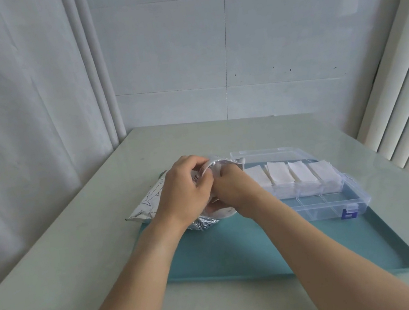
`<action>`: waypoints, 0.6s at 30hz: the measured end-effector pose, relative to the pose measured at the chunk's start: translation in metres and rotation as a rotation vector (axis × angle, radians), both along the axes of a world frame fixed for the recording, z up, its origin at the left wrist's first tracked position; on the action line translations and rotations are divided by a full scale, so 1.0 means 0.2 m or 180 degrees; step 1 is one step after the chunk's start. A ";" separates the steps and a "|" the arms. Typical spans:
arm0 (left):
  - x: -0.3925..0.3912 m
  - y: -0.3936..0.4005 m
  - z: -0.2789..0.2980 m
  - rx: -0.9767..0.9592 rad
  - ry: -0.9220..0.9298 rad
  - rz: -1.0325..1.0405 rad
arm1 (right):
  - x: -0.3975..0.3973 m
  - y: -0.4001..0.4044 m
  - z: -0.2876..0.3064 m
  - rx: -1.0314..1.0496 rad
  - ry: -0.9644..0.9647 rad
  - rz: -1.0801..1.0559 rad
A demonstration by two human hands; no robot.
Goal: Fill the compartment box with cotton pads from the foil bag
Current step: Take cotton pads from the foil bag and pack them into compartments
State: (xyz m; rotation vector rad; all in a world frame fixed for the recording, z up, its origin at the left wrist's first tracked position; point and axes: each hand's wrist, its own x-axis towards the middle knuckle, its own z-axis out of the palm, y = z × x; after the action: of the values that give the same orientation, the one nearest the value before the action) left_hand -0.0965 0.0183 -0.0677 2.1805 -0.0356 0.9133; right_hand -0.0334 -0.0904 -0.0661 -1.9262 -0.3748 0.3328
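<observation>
The foil bag (149, 203), white with a printed pattern and silver inside, lies on the left part of the teal tray. My left hand (182, 188) pinches its open rim and holds the mouth up. My right hand (232, 188) reaches into the opening; its fingertips are hidden inside, so whether they grip a pad cannot be seen. To the right stands the clear compartment box (349, 198) with its lid open toward the wall. White cotton pads (278, 172) fill its far row of compartments, while the near row looks bare.
The teal tray (240, 251) sits on a pale table (56, 272). A tiled wall rises behind, a white curtain hangs at left, and vertical blinds stand at right. The box has a blue latch (349, 213) at its near right corner.
</observation>
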 end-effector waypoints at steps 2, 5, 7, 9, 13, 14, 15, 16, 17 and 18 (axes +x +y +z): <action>0.01 0.01 -0.02 0.0117 0.0114 0.0031 | 0.00 -0.03 0.00 0.0157 0.0285 0.0170; 0.02 0.02 -0.03 0.0224 0.0194 0.0128 | -0.01 -0.08 0.00 0.0440 0.0327 -0.0118; 0.02 0.03 -0.04 0.0346 0.0272 0.0208 | 0.00 -0.11 0.01 0.0642 0.0366 -0.0286; 0.03 0.04 -0.05 0.0403 0.0363 0.0308 | -0.01 -0.15 0.03 0.0725 0.0396 -0.0328; 0.03 0.06 -0.06 0.0414 0.0483 0.0605 | 0.01 -0.26 0.07 0.0680 0.0339 -0.0358; 0.03 0.06 -0.06 0.0397 0.0525 0.0660 | 0.02 -0.29 0.08 0.0650 0.0339 -0.0357; 0.03 0.06 -0.06 0.0367 0.0578 0.0684 | 0.03 -0.32 0.07 0.0623 0.0358 -0.0347; 0.03 0.06 -0.05 0.0335 0.0626 0.0666 | 0.03 -0.35 0.07 0.0600 0.0392 -0.0346; 0.03 0.05 -0.05 0.0287 0.0657 0.0626 | 0.04 -0.38 0.07 0.0599 0.0428 -0.0345; 0.02 0.03 -0.04 0.0240 0.0642 0.0580 | 0.04 -0.41 0.07 0.0611 0.0464 -0.0347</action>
State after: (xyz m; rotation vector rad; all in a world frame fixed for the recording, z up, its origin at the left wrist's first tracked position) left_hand -0.0929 0.0244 -0.0748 2.3653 0.2333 0.7970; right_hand -0.0259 -0.1718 -0.0514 -1.7156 -0.1973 0.3501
